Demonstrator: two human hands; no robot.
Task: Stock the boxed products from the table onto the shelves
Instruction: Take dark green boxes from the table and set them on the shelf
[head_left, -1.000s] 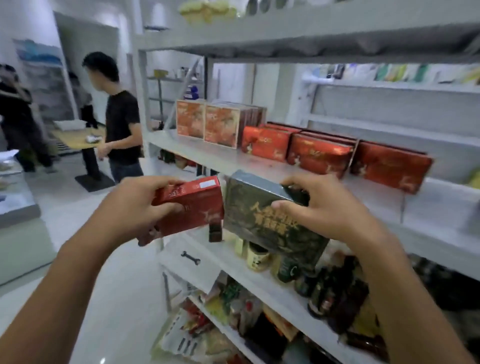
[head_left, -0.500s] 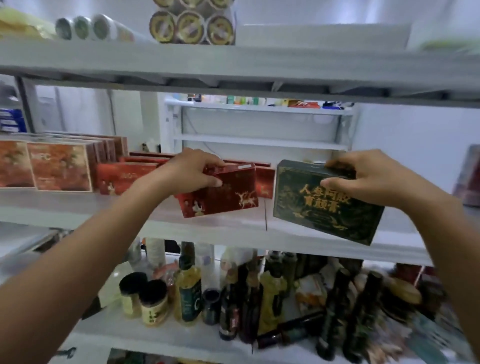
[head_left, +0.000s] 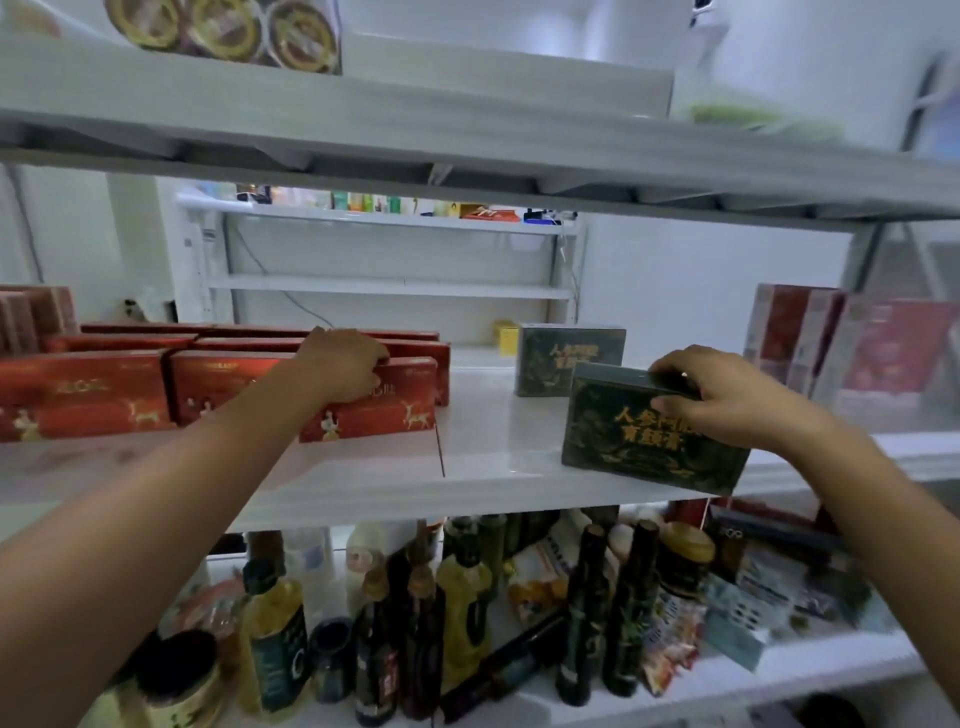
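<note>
My left hand (head_left: 340, 366) grips the top of a red box (head_left: 382, 413) that stands on the white middle shelf (head_left: 493, 457), at the right end of a row of matching red boxes (head_left: 83, 392). My right hand (head_left: 722, 400) holds a dark green box (head_left: 639, 436) with gold lettering by its top edge, tilted, low over the shelf's front right part. Whether its bottom touches the shelf is unclear. Another dark green box (head_left: 566, 358) stands further back on the same shelf.
Red-and-white boxes (head_left: 841, 343) stand at the shelf's right end. The shelf below holds bottles (head_left: 462, 613), jars (head_left: 685, 561) and packets. An upper shelf (head_left: 467, 140) with round tins (head_left: 223, 28) hangs close overhead. Bare shelf lies between the red and green boxes.
Both hands moved forward to the shelf. The red box went from held in the air to standing beside the red row. The green box came down lower over the shelf.
</note>
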